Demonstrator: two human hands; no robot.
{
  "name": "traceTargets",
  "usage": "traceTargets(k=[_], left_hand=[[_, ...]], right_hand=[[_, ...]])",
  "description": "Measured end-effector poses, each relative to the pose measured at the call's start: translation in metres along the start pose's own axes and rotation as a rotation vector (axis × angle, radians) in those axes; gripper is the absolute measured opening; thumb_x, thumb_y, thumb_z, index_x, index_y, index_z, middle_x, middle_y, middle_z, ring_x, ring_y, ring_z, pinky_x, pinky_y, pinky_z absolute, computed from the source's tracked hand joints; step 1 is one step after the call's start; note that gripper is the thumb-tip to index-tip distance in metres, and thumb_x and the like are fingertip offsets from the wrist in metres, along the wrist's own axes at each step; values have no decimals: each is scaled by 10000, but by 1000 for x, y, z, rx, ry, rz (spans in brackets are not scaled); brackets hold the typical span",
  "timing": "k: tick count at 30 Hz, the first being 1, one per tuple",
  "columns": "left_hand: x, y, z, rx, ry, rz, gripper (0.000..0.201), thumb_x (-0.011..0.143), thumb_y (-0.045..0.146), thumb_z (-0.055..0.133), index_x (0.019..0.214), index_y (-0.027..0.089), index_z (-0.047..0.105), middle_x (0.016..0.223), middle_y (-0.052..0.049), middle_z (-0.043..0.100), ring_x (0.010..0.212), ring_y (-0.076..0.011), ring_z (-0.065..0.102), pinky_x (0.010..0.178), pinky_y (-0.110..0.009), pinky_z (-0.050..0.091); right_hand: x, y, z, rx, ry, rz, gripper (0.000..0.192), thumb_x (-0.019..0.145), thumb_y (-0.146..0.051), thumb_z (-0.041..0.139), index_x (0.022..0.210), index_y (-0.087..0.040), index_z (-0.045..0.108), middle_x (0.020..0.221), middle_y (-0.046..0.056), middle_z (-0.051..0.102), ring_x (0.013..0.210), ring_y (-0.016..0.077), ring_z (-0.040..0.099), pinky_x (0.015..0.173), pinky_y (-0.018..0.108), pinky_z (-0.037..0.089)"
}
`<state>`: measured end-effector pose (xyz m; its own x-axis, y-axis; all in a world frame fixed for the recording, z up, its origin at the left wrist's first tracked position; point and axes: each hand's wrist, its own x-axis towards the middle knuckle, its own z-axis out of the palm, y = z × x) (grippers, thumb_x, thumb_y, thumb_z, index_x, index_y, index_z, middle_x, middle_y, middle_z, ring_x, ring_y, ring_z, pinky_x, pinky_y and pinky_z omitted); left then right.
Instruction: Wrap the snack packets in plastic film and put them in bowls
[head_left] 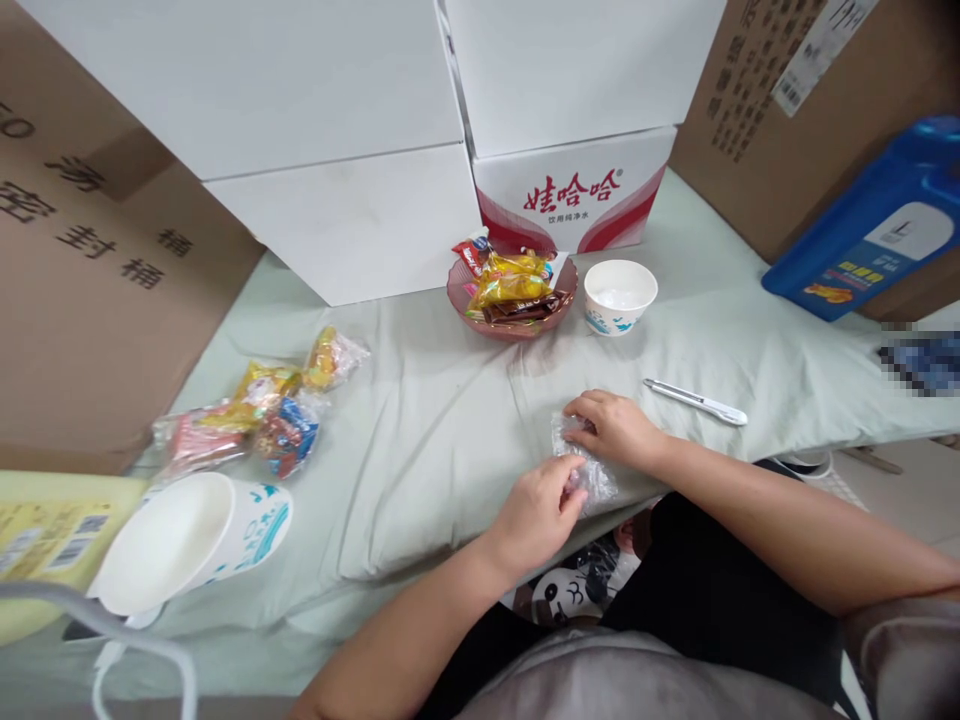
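A crumpled piece of clear plastic wrap (596, 480) lies at the front edge of the cloth-covered surface. My left hand (534, 510) pinches its near side, thumb and fingertips closed together. On its far side, my right hand (615, 430) has its curled fingers on the plastic. Right of that hand lies a white box cutter (696, 402). Behind the hands stand a pink glass bowl (517, 328) heaped with packaged snacks (514, 280) and a white paper cup (619, 312) with clear plastic inside.
White cartons (337, 220) wall off the back; brown boxes (97, 250) flank the sides. A blue bottle (862, 230) leans at right. At left are wrapped snacks (255, 400), a tipped paper tub (251, 525), a yellow container (52, 530) and a grey cable (150, 640).
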<state>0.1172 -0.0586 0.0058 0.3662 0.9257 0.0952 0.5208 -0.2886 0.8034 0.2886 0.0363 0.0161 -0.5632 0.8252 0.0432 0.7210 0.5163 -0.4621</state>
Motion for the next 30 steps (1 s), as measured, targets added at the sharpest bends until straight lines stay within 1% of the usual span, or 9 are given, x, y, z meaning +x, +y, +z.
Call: traceTargets(k=[5,8,11,15,17,21,23,26,30], left_hand=[[-6,12,-9,459,197,248,191,894,228,556,1068,178,617,1105,-124,578,983,-253,589,834,-424,529],[-4,13,-10,537,61,384,266,835,343,669,1025,163,620,1111,-126,594,1096,-306,543,915,-473,481],[-1,10,-7,540,-97,374,282,808,286,705,1041,163,605,1013,-98,609,1068,-284,545,896,-447,480],[0,7,-6,551,-119,337,318,821,203,672,1127,205,585,992,-79,586,1011,-259,548,849,-427,491],[0,6,-7,545,-105,342,298,833,203,651,1124,195,588,988,-85,589,995,-259,552,834,-425,499],[3,2,-15,508,-3,346,116,903,186,510,888,158,621,863,-81,623,892,-239,586,778,-400,516],[4,0,-21,477,67,314,197,930,172,434,858,162,617,837,-76,642,819,-213,602,741,-374,519],[6,-2,-27,405,122,261,229,958,199,391,912,169,613,827,-67,658,756,-183,616,708,-339,522],[9,-6,-30,278,53,241,146,911,286,549,1014,189,581,884,-60,660,853,-206,623,761,-353,538]], right_hand=[[-2,0,1,-9,6,-6,248,846,-303,639,1055,-169,651,924,79,669,863,212,605,755,316,436],[0,4,0,-15,7,-18,270,843,-319,642,1065,-166,646,924,78,664,861,213,603,767,320,445],[3,16,-9,-82,89,48,262,857,-315,614,1072,-167,646,957,99,651,900,238,595,810,353,457],[-1,28,-34,-107,306,42,240,895,-314,553,1064,-172,649,1032,142,628,1018,303,551,904,448,440],[-8,22,-42,8,207,-143,293,888,-402,583,1076,-186,645,1037,129,631,1018,287,551,897,433,448],[-23,-5,-37,106,-206,-452,533,766,-580,683,1095,-163,638,1014,111,638,950,252,564,843,381,471],[-26,-16,-28,33,-243,-447,485,777,-548,683,1041,-143,648,983,117,636,924,253,557,830,385,470],[-27,-20,-20,-24,-216,-412,181,904,-286,539,930,-152,658,885,100,639,866,223,557,797,359,462],[-26,-16,-26,88,-253,-420,220,906,-165,451,915,-179,671,843,75,655,838,198,575,776,327,453]])
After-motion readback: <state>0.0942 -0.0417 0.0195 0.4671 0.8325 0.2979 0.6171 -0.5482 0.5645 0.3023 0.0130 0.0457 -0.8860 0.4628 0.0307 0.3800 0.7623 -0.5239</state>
